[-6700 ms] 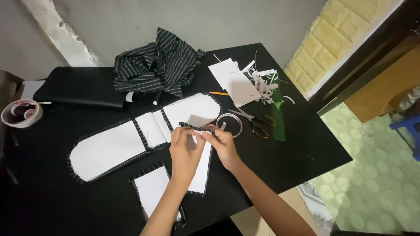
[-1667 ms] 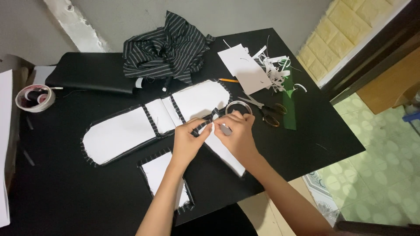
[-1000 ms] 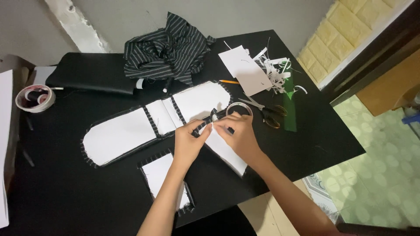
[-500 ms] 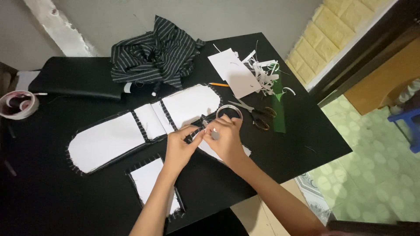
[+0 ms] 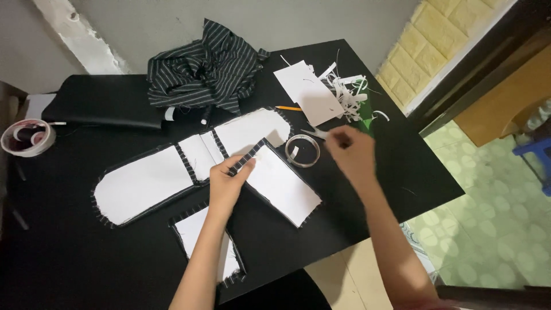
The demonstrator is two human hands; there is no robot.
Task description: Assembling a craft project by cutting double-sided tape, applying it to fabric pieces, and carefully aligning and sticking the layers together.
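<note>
Two hands work over a black table [image 5: 69,264]. Nearest the viewer lies one small white card panel [image 5: 204,241] edged with striped fabric, partly under the left forearm. Just beyond it the left hand [image 5: 228,182] pinches the striped edge of a second panel [image 5: 281,185], a tilted white rectangle; thumb and fingers are closed together on the folded fabric border at its upper left side. To the left lies a long white panel [image 5: 143,183] with rounded ends, divided by dark striped bands into three white sections, so three fabric-edged card pieces lie on the table in all.

The right hand [image 5: 351,150] hovers further right, blurred by motion; its fingers look loosely curled and nothing shows in them, though I cannot tell for sure. Just beside it, between the hand and the long panel, lies one clear tape roll [image 5: 302,150], and the grey blades of one pair of scissors [image 5: 314,133] show at the fingertips.

Further back lie one white sheet [image 5: 307,92], a heap of white paper trimmings [image 5: 349,95], an orange pencil [image 5: 288,108] and one crumpled striped cloth [image 5: 201,69]. At the far left edge sits a second tape roll [image 5: 26,138].
</note>
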